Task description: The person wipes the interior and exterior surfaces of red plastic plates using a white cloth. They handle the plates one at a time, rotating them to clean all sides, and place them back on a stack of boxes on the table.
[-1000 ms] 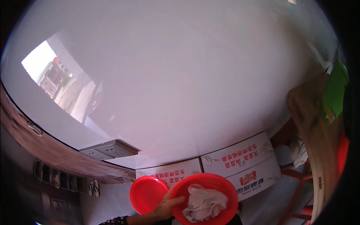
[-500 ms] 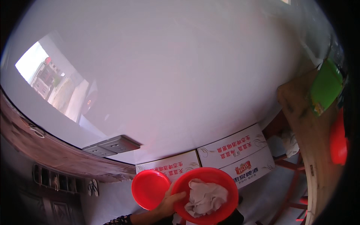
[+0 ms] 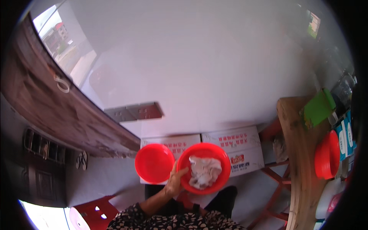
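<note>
My left hand (image 3: 174,184) grips the near left rim of a round red plastic basin (image 3: 225,168), thumb over the edge and the other fingers mostly hidden below. Inside the basin lies a crumpled white cloth (image 3: 206,172). Just left of it, a second red basin (image 3: 154,163) is in front of a white cardboard box, with nothing in it that I can see. My right hand does not show.
White printed cartons (image 3: 245,143) stand against the pale glossy wall. On the right, a wooden table (image 3: 285,126) bears a green dustpan-like piece (image 3: 319,109) and a red container (image 3: 327,155). A red stool (image 3: 96,212) is at lower left, near slippers (image 3: 81,160).
The view has tilted, so my patterned sleeve, legs and the red stool now show. My left hand still holds the basin with the cloth, beside the other basin.
</note>
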`<state>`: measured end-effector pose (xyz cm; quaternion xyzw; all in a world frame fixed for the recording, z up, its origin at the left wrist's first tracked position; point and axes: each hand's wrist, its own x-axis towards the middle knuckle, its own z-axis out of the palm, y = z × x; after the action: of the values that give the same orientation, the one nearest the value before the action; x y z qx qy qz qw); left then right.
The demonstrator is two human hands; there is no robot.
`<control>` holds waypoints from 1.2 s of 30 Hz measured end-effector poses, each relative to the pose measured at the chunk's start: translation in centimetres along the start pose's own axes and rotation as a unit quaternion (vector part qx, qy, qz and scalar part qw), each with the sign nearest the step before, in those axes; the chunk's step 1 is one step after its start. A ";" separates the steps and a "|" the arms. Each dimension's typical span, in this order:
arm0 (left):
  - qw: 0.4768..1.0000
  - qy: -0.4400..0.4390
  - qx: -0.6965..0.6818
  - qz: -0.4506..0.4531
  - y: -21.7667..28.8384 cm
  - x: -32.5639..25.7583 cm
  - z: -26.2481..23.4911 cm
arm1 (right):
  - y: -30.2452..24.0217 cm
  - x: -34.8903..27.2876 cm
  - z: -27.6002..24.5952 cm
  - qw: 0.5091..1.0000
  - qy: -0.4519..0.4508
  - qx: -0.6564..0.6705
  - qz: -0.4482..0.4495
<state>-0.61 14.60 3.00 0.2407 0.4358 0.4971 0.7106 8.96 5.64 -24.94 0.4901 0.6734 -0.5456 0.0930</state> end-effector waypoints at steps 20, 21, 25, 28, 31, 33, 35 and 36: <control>0.984 0.027 0.109 0.135 -6.8 3.0 -1.6 | -10.1 -30.1 -19.7 0.973 0.113 0.052 -0.192; 0.988 0.028 0.101 0.114 -6.6 3.0 -1.5 | -10.3 -30.0 -19.4 0.970 0.140 0.031 -0.196; 0.995 0.054 0.083 0.022 -5.7 2.9 -0.6 | -10.0 -28.3 -19.4 0.919 0.308 -0.082 -0.234; 0.992 0.093 0.079 0.025 -6.7 3.5 -0.9 | -11.9 -24.8 -20.0 0.848 0.455 -0.132 -0.238; 0.975 0.120 0.131 0.131 -9.1 5.4 -2.2 | -13.2 -19.8 -20.9 0.814 0.491 -0.232 -0.205; 0.986 0.111 0.094 0.083 -8.5 4.6 -1.5 | -12.4 -16.3 -21.3 0.845 0.454 -0.254 -0.123; 0.981 0.142 0.083 0.101 -8.6 4.6 -1.2 | -11.7 -13.4 -21.2 0.846 0.458 -0.247 -0.117; 0.980 0.139 0.096 0.106 -8.6 4.6 -1.4 | -11.5 -12.4 -21.1 0.847 0.459 -0.243 -0.114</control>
<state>3.03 15.39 -6.11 0.2816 0.5478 0.5541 0.5600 15.05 17.05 -1.19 0.5661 0.8014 -0.0839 -0.1736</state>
